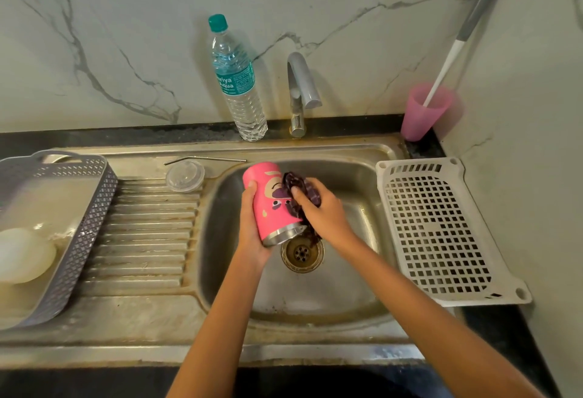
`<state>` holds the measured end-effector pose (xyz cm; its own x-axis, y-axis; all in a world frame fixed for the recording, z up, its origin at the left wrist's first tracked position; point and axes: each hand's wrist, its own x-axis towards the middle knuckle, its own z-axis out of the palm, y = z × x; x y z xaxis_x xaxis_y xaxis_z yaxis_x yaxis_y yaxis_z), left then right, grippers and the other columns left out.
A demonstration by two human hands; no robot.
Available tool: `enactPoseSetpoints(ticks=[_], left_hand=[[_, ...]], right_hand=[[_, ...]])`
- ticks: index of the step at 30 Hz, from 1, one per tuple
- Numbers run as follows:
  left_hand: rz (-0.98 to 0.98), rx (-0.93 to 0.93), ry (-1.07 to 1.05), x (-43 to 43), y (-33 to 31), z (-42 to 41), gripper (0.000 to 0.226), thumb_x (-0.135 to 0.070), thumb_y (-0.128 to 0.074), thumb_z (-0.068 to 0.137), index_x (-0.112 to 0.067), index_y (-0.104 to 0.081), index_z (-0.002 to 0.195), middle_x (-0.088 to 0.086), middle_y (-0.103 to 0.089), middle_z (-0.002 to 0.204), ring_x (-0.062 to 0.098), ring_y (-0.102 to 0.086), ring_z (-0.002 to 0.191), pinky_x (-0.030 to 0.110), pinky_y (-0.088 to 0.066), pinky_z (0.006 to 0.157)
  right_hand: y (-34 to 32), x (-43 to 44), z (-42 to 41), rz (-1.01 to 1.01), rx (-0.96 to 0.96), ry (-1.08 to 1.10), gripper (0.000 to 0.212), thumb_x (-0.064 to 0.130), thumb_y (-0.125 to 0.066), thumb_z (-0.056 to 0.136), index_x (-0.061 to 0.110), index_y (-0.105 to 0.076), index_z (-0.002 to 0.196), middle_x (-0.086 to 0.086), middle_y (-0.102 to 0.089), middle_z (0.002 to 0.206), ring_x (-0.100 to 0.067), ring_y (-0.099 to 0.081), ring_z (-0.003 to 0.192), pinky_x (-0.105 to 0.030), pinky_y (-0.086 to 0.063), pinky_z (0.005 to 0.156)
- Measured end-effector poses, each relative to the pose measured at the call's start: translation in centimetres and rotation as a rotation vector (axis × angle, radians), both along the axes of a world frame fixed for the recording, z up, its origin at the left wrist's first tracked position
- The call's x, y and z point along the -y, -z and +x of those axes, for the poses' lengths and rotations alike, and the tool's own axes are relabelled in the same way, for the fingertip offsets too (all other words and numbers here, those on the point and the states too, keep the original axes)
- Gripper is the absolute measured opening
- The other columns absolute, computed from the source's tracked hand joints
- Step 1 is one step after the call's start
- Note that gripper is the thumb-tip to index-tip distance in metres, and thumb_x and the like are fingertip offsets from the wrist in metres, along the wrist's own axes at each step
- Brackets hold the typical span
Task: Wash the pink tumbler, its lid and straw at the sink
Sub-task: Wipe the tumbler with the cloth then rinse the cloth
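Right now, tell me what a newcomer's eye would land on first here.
The pink tumbler stands out, held tilted over the sink basin in the left hand while the right hand presses a dark cloth against its side. Behind the sink, left of the tap, stands a clear water bottle with a teal cap. The clear lid and metal straw lie on the draining board.

Marble wall (126, 34) — black counter (110, 140).
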<state>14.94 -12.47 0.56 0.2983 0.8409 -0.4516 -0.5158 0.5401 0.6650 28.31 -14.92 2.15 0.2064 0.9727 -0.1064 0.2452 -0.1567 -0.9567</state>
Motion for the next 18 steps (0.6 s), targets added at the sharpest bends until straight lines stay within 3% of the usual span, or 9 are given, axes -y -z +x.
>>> enactPoseSetpoints(ticks=[3, 6, 9, 11, 13, 15, 18], left_hand=[[0.020, -0.075, 0.046, 0.1, 0.1, -0.6, 0.061, -0.056, -0.052, 0.085, -0.012, -0.059, 0.127, 0.013, -0.072, 0.109, 0.025, -0.071, 0.094, 0.040, -0.059, 0.074], [0.053, -0.224, 0.106, -0.1, -0.3, -0.8, 0.059, -0.058, -0.050, 0.091, -0.013, -0.061, 0.126, 0.013, -0.072, 0.113, 0.025, -0.071, 0.097, 0.037, -0.059, 0.073], [0.092, -0.344, 0.088, -0.4, -0.7, -0.5, 0.076, -0.070, -0.062, 0.078, -0.013, -0.057, 0.129, 0.015, -0.069, 0.117, 0.026, -0.070, 0.101, 0.038, -0.058, 0.075], [0.101, -0.328, 0.095, -0.3, -0.6, -0.3, 0.087, -0.070, -0.070, 0.070, -0.013, -0.053, 0.133, 0.015, -0.069, 0.118, 0.028, -0.069, 0.104, 0.038, -0.058, 0.076], [0.074, -0.205, 0.102, -0.1, -0.5, -0.3, 0.072, -0.057, -0.068, 0.077, -0.011, -0.055, 0.130, 0.012, -0.072, 0.108, 0.025, -0.071, 0.096, 0.037, -0.059, 0.071], [0.054, -0.095, 0.135, 0.3, -0.7, -0.1, 0.052, -0.045, -0.062, 0.081, -0.012, -0.059, 0.122, 0.009, -0.074, 0.097, 0.021, -0.073, 0.085, 0.036, -0.059, 0.067], [0.044, -0.026, 0.094, 1.1, -0.7, 0.7, 0.039, -0.042, -0.062, 0.083, -0.015, -0.062, 0.111, 0.007, -0.075, 0.090, 0.020, -0.073, 0.077, 0.038, -0.060, 0.064]], right_hand=[[0.8, 1.4, -0.4, 0.097, 0.044, 0.029, 0.020, 0.036, -0.059, 0.094, 0.029, -0.059, 0.112, 0.013, -0.066, 0.101, 0.000, -0.061, 0.095, -0.018, -0.048, 0.081], [1.0, 1.6, -0.5, 0.218, 0.179, 0.060, 0.029, 0.030, -0.062, 0.092, 0.026, -0.058, 0.121, 0.008, -0.060, 0.115, -0.001, -0.057, 0.102, -0.016, -0.047, 0.087], [1.2, 2.1, -1.0, 0.317, 0.323, 0.009, 0.043, 0.018, -0.065, 0.086, 0.023, -0.055, 0.128, 0.005, -0.053, 0.124, -0.008, -0.054, 0.112, -0.030, -0.049, 0.095], [0.9, 2.1, -1.2, 0.373, 0.395, 0.011, 0.048, 0.014, -0.064, 0.082, 0.021, -0.055, 0.129, 0.003, -0.051, 0.127, -0.014, -0.052, 0.117, -0.035, -0.048, 0.098], [0.4, 1.6, -0.9, 0.414, 0.387, 0.023, 0.048, 0.010, -0.063, 0.081, 0.017, -0.056, 0.127, 0.002, -0.053, 0.127, -0.013, -0.051, 0.118, -0.032, -0.045, 0.102], [-0.4, 0.7, -0.5, 0.407, 0.262, 0.072, 0.039, 0.011, -0.063, 0.087, 0.015, -0.057, 0.125, 0.003, -0.056, 0.122, -0.006, -0.053, 0.113, -0.020, -0.043, 0.100], [-1.2, -0.7, 0.0, 0.232, 0.072, 0.126, 0.028, 0.031, -0.055, 0.097, 0.019, -0.057, 0.122, 0.005, -0.062, 0.114, -0.001, -0.058, 0.103, -0.019, -0.047, 0.091]])
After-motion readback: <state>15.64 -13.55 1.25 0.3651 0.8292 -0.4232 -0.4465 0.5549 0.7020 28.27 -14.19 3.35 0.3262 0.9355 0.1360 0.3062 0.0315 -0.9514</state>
